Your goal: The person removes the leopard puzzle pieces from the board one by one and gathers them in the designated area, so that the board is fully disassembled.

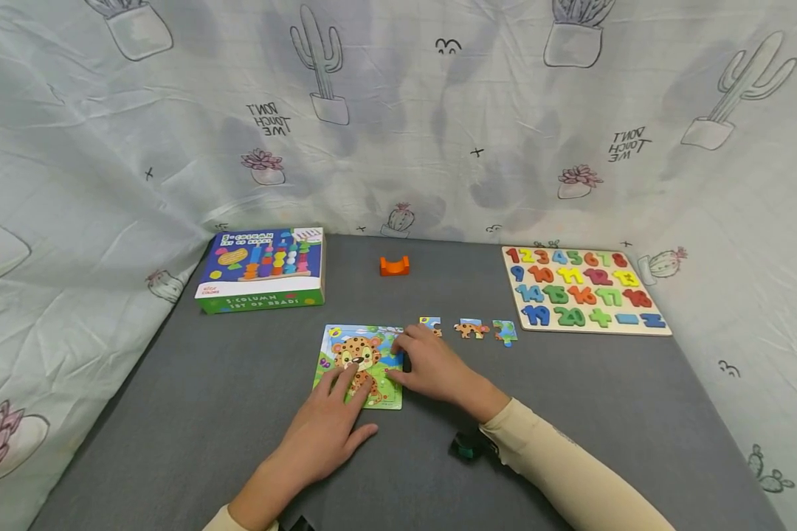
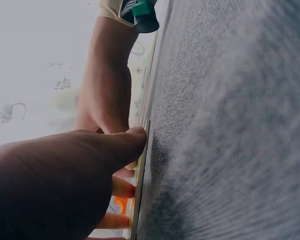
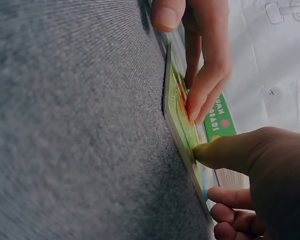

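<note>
A wooden jigsaw puzzle (image 1: 355, 346) with a cartoon leopard on a green and blue scene lies flat on the grey table. The left hand (image 1: 322, 428) rests its outstretched fingers on the lower part of the picture, its thumb off to the side near the front edge. At the puzzle's right edge, the right hand (image 1: 433, 365) touches the picture with its thumb, other fingers bent by the upper right corner. Whether a piece sits between them is hidden. Beyond this hand lie loose puzzle pieces: a partly covered one (image 1: 430, 322), a spotted one (image 1: 471, 329) and a blue-green one (image 1: 505, 332).
A boxed bead set (image 1: 266, 269) stands at the back left. An orange curved block (image 1: 395, 266) lies at the back middle. At the back right is a wooden number board (image 1: 587, 291). Patterned cloth (image 1: 398, 110) hangs behind and along the sides of the table.
</note>
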A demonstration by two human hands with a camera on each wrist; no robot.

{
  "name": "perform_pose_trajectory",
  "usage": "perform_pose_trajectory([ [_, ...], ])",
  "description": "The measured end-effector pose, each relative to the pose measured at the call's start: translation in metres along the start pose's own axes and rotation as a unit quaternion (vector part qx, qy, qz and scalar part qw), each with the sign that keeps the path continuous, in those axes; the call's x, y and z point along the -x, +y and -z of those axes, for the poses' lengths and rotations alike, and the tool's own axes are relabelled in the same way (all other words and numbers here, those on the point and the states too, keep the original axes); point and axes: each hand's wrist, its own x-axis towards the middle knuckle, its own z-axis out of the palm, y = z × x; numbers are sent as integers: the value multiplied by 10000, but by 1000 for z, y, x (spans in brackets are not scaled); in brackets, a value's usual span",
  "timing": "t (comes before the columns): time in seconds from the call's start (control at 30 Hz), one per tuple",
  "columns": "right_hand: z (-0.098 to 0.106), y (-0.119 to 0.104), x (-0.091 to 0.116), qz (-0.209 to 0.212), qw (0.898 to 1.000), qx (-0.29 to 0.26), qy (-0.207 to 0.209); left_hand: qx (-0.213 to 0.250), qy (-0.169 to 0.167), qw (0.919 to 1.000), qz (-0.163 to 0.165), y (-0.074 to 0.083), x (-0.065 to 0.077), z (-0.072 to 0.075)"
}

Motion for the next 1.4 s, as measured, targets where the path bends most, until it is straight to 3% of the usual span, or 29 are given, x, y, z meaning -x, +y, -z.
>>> perform_pose_trajectory([
  [0.33,-3,4,-3,-308,9979,-553,-140,237,-60,9997,-12,-3,-1,2],
  [0.6,-2,4,-3,-135,9962,-861,-39,298,10,9996,9,-5,-2,2],
  [1.0,3,3,0,593,9974,-394,142,162,162,9997,-28,-5,-1,2],
  [1.27,1,3,0,849,9959,-164,277,203,161,9997,1,-3,0,2],
  [1.4,3,5,1,754,9965,-122,329,207,152,9997,-2,-2,0,3],
])
